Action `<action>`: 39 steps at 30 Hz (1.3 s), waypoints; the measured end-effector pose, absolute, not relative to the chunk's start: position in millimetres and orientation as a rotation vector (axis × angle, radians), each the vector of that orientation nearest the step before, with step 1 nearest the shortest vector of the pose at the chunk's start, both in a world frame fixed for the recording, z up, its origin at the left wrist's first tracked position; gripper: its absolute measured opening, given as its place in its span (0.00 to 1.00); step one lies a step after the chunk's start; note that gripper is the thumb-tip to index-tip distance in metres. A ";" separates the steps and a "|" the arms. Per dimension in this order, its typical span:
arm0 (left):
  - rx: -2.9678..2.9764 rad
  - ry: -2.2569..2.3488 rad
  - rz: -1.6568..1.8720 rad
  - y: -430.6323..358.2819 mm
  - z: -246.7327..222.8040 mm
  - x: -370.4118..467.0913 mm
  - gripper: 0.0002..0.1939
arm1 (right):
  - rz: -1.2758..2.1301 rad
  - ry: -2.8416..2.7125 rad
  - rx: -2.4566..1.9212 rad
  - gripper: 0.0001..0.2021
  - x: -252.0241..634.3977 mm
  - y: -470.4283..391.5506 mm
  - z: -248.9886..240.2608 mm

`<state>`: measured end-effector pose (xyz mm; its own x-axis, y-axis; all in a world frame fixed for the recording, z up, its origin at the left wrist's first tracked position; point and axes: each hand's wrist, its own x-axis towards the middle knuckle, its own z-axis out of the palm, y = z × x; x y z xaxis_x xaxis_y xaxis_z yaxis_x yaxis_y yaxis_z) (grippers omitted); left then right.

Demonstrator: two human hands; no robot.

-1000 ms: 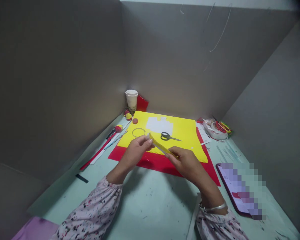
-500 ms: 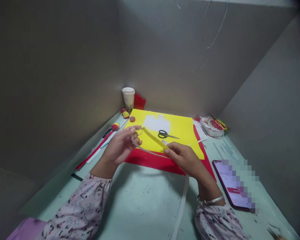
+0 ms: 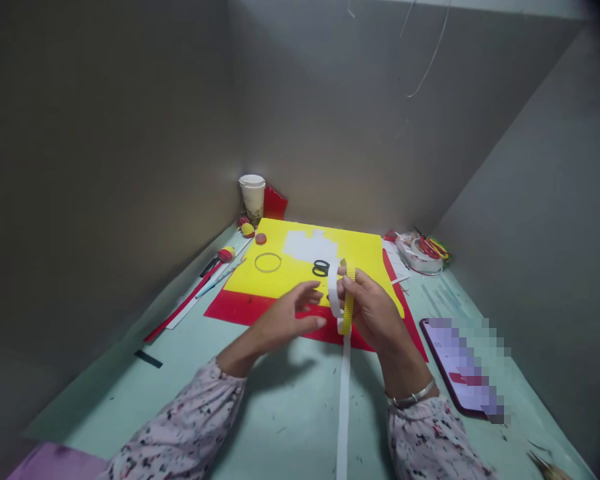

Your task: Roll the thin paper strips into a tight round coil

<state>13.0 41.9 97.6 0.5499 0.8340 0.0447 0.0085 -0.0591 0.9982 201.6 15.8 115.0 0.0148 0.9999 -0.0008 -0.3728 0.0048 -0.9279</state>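
A band is held before scissors laid on stacked sheets, which are flanked by a strip, left, and a phone, right.

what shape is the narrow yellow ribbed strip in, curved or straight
Curved: the narrow yellow ribbed strip bows into an arc in the right hand.

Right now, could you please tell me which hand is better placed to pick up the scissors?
Probably the left hand: it looks empty and open, near the scissors, while the right hand holds the yellow strip and white strip.
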 end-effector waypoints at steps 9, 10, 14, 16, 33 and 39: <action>1.446 0.761 0.777 39.9 90.7 22.3 0.13 | 1.315 -0.862 -0.955 0.16 204.1 20.4 108.6; 1.335 0.723 0.825 42.8 92.5 18.6 0.13 | 1.306 -0.833 -0.947 0.15 207.2 21.1 109.3; 0.873 0.660 1.062 59.7 99.1 2.0 0.08 | 1.393 -0.531 -0.840 0.10 227.7 22.4 118.5; 0.669 0.640 1.167 69.2 98.7 -5.1 0.04 | 1.544 -0.319 -0.757 0.12 239.6 22.6 125.0; 0.736 0.866 1.153 89.1 25.2 -13.0 0.08 | 1.667 -0.048 -0.761 0.19 217.4 48.3 113.8; 0.849 0.956 1.173 87.0 24.1 -13.5 0.13 | 1.672 -0.058 -0.742 0.18 216.1 51.1 118.5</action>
<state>-13.5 87.0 24.1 0.1147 0.9807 -0.1586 -0.3530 0.1894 0.9163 216.1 51.1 118.5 -0.0503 0.8991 -0.4348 -0.8669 -0.2555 -0.4281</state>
